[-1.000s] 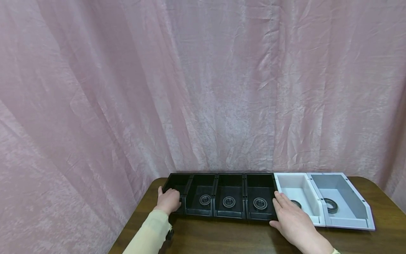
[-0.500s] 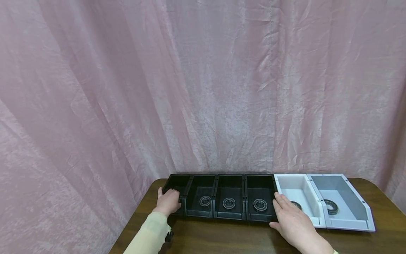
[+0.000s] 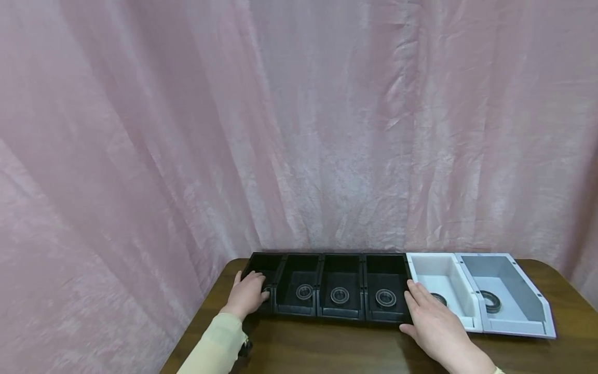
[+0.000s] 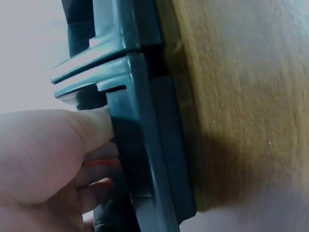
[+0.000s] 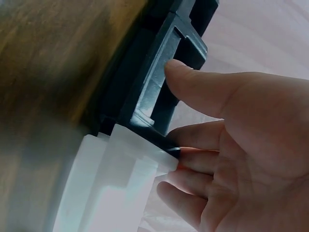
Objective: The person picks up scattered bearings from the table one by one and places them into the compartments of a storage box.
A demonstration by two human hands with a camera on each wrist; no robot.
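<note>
My left hand (image 3: 245,295) reaches over the front of the leftmost black bin (image 3: 261,262), its fingers dipping inside. In the left wrist view the thumb (image 4: 99,126) lies at the bin's front lip, and the loosely bent fingers show nothing held. Part of a ring-shaped bearing (image 3: 267,289) shows beside that hand in the bin. My right hand (image 3: 434,324) rests with extended fingers at the wall between the rightmost black bin (image 3: 385,267) and the white bin (image 3: 432,267). It grips nothing, and partly hides a dark bearing (image 3: 439,298) in the white bin.
Single bearings lie in the other black bins, such as this bearing (image 3: 304,292), this bearing (image 3: 339,295) and this bearing (image 3: 385,298). At the right end a grey bin (image 3: 514,306) holds a larger dark bearing (image 3: 490,302). The wooden table (image 3: 327,345) backs onto a pink curtain (image 3: 327,130).
My left hand has shifted slightly and its fingers have loosened, baring part of the bearing in the leftmost bin. The right hand keeps its place on the bins. The head view has tilted a little.
</note>
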